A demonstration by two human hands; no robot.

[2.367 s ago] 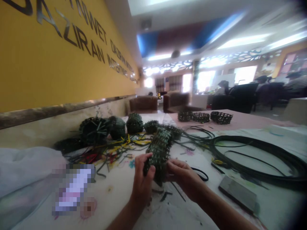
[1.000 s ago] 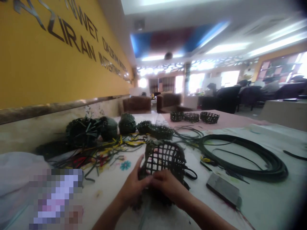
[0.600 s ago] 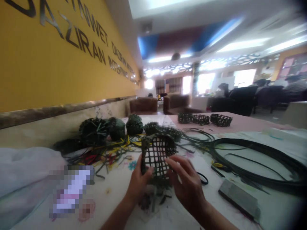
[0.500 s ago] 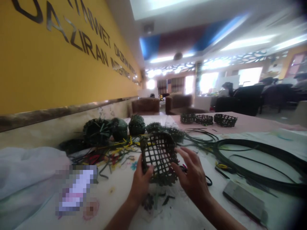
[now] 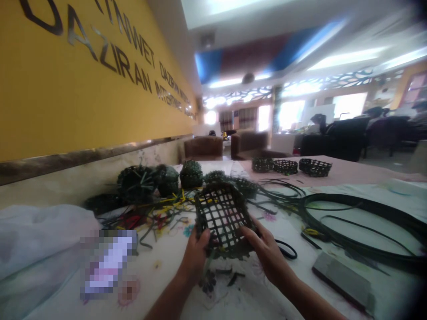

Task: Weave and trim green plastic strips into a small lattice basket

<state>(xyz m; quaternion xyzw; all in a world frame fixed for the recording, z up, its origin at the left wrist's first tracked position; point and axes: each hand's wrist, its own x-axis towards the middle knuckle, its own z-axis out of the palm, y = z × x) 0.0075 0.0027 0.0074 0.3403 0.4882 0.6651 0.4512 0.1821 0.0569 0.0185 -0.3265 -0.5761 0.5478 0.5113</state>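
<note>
A dark green woven basket [image 5: 224,218] with an open lattice is held up before me, tilted so that the grid faces me. My left hand [image 5: 196,249] grips its left side, thumb over the front edge. On the right side my right hand [image 5: 263,244] holds it too, with the thumb against the lattice and the fingers behind, partly hidden. Under the basket, small dark green offcuts [image 5: 235,279] lie on the flowered white tablecloth [image 5: 160,284]. The black loop of a handle [image 5: 287,250] shows just beyond my right hand; the rest of that tool is hidden.
Several woven baskets [image 5: 191,173] stand along the back, others [image 5: 315,167] on the pink cloth. Coiled dark green strips [image 5: 363,226] and a grey block [image 5: 343,281] lie at right. Yellow and red scraps [image 5: 170,204], a white bag [image 5: 46,235] and a blurred-out item [image 5: 111,262] are at left.
My right hand has lowered from the basket's upper right side and closed on its lower right side. The basket has turned slightly, its lower end shifting right. My left hand keeps its hold.
</note>
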